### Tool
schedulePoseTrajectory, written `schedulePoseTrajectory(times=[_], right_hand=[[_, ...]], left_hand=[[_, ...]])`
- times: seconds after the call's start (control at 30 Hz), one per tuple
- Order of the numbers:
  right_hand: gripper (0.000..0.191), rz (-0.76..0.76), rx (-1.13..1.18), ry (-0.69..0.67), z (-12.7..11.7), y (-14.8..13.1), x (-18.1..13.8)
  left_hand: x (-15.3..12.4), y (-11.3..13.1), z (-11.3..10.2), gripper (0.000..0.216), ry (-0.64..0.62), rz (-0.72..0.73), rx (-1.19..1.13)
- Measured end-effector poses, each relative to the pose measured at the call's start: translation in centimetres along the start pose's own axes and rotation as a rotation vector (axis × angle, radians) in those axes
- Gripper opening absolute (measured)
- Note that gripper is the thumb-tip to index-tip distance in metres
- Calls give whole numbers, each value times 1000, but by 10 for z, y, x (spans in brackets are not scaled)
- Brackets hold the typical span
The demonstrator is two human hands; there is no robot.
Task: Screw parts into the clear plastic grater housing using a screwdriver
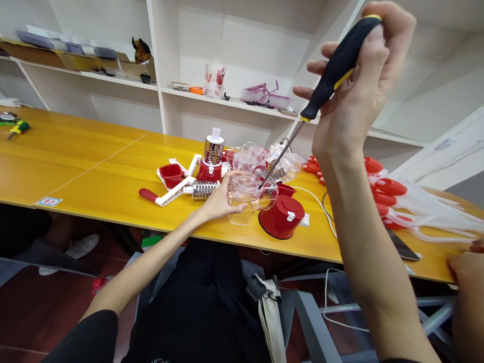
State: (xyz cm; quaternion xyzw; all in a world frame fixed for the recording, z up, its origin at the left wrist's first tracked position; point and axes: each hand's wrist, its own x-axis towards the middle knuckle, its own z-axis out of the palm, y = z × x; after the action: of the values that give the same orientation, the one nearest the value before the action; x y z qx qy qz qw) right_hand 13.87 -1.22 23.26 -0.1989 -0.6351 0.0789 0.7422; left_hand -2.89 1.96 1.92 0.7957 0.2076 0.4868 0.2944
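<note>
My left hand point(221, 200) grips a clear plastic housing point(245, 187) with round openings, held just above the table's front part. Raised high on the right, my right hand point(365, 83) is closed round the handle of a screwdriver point(340, 65), black with yellow trim. Its grey shaft slants down to the left, and the tip meets or overlaps the clear housing; whether it touches cannot be told. Beside the housing stands a red base point(283, 217). Left of my left hand lie a metal grating drum point(203, 190) and a white crank with a red handle point(166, 197).
Behind, a drum stands on a red base point(210, 170) near more clear housings point(249, 155). A red hopper point(171, 175) lies left. Red-and-white parts point(389, 186) crowd the right, where another person's hand point(469, 267) rests. White shelves point(234, 103) back the yellow table point(94, 189).
</note>
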Motion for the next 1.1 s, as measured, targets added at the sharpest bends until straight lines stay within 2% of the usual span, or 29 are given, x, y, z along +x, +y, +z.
schedulePoseTrajectory(times=[0.13,0.27,0.4,0.67,0.8,0.93,1.03,1.1], right_hand=[[40,-103,-54,-28,0,-5,0],[40,-96,-41,-112,-1,-7,-2],[38,-47,-31,-80,-1,-9,-4],[42,-95,4,-41,-6,-2,2],[40,-125,24,44,-11,-3,2],[33,-164,-42,224,-25,-10,-9],[28,-178,-85,296,-31,-14,-17],[26,-206,-90,303,-30,-15,-19]], left_hand=[[0,0,0,83,1,0,6],[0,-1,0,84,1,3,4],[0,-2,0,85,2,10,-1],[0,-2,1,86,0,7,-15],[1,-2,-4,89,-34,34,-36],[5,8,-17,97,-106,69,-15],[6,24,-21,97,-7,95,80],[6,33,-21,84,63,139,211]])
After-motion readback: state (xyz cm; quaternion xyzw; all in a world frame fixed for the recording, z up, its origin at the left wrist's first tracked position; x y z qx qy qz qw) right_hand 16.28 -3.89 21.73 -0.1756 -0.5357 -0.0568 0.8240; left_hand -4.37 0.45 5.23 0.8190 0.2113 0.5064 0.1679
